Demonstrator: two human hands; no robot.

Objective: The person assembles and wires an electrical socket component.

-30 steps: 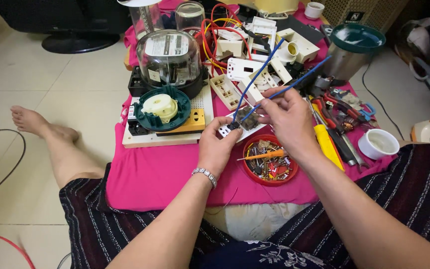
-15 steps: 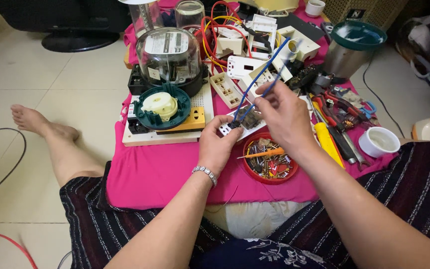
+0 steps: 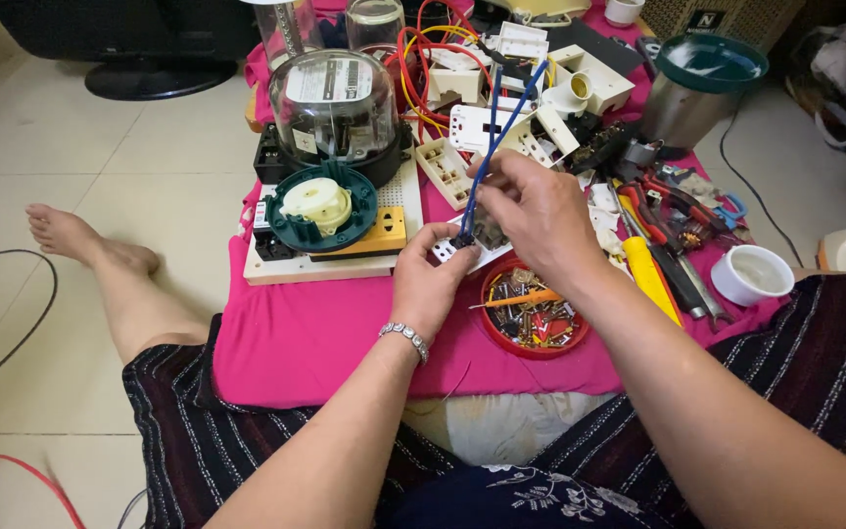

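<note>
My left hand [image 3: 430,284] grips a small white and black socket part [image 3: 450,245] over the pink cloth [image 3: 315,333]. My right hand [image 3: 531,211] pinches two blue wires [image 3: 497,127] just above that part; their lower ends meet it and the wires rise toward the back of the table. Both hands sit close together at the table's middle, directly above a red dish of screws [image 3: 531,315].
A glass-domed meter [image 3: 337,103] and a green round base with a white spool [image 3: 320,206] stand on a white board at left. White sockets, red and yellow wires lie behind. Pliers, a yellow-handled tool [image 3: 650,279], a white cup [image 3: 751,274] and a metal pot [image 3: 697,88] are at right.
My right hand has slid down the blue wires toward the socket part, and the wires now stand steeper. The left hand has stayed put.
</note>
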